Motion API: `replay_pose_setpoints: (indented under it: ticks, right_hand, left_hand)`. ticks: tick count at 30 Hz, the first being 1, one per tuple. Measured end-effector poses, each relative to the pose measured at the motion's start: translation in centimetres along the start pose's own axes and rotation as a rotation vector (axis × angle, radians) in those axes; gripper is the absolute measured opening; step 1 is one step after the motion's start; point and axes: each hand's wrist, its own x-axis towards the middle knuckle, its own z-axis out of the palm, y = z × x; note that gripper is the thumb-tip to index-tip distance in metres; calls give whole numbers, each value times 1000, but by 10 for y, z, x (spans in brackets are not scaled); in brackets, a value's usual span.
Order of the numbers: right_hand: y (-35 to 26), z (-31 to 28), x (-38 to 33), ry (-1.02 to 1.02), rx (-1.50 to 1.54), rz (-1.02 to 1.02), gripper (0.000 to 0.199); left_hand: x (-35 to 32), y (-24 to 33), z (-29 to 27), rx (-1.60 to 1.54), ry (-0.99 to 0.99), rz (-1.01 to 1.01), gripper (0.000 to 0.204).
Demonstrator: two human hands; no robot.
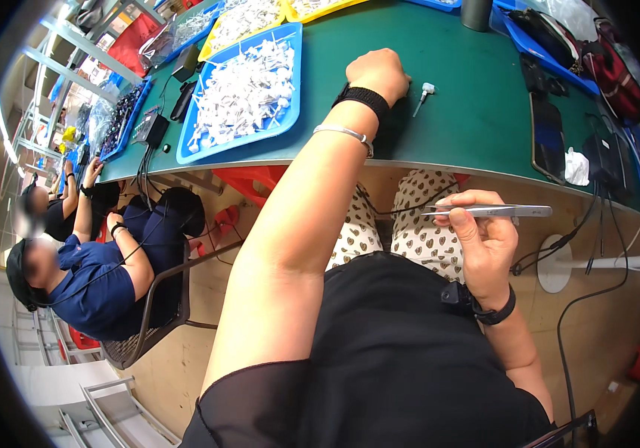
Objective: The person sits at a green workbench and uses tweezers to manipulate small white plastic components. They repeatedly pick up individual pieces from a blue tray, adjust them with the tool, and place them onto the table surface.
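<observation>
My left hand [380, 72] rests as a closed fist on the green table [447, 112], with a black wristband and a silver bangle on the wrist. Just to its right lies a small white part [424, 92], a short way from the knuckles. Whether anything sits inside the fist is hidden. My right hand [484, 239] hovers over my lap below the table edge and grips metal tweezers [495, 211], held level with the tips pointing left. A black band circles that wrist.
A blue tray [241, 93] heaped with small white parts sits left of my fist, yellow trays behind it. A dark phone [548, 138], crumpled tissue [576, 166] and bags [604, 60] lie at the right. Two seated people [88, 261] work at the left. Cables hang under the table.
</observation>
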Motion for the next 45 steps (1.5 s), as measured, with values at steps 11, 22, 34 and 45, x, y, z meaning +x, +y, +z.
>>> replay_pose_setpoints:
  ticks: [11, 22, 34, 45]
  right_hand:
    - [4, 6, 0, -10, 111, 3, 18]
    - [27, 34, -26, -114, -14, 82, 16]
    - [35, 44, -28, -130, -100, 136, 12]
    - [37, 42, -28, -118, -122, 154, 11]
  left_hand:
    - [-157, -46, -24, -1203, -107, 70, 14]
    - [-272, -59, 51, -1127, 37, 159, 18]
    - [-277, -65, 57, -979, 172, 239, 21]
    - [-275, -62, 58, -869, 236, 282, 22]
